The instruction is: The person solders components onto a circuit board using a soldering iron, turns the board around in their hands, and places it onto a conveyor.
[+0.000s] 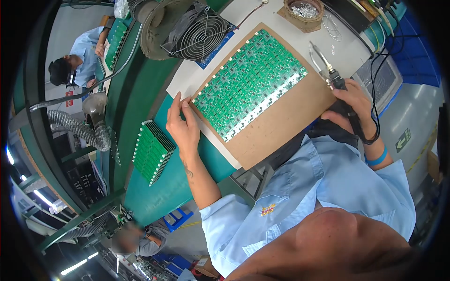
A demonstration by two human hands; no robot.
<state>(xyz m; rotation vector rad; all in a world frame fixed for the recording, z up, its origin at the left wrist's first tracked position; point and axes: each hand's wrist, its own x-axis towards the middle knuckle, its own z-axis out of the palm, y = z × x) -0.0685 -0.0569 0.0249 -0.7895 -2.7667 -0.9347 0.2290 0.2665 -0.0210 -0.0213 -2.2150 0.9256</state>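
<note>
A green circuit board panel (248, 82), dense with small parts, lies on a brown cardboard sheet (269, 129) on the bench. My left hand (183, 129) rests at the left edge of the cardboard beside the panel's corner, fingers extended and apart, holding nothing. My right hand (354, 100) is wrapped round the handle of a soldering iron (335, 77) with a black cable. Its two thin metal prongs point up and away, just right of the panel and apart from it. A blue band circles my right wrist.
A wire-guarded fan (204, 35) stands behind the panel, and a pot of silvery scraps (304, 10) at the back. A stack of green boards (152, 152) sits on the green mat (140, 201) at left. A co-worker (86, 51) is at the far left.
</note>
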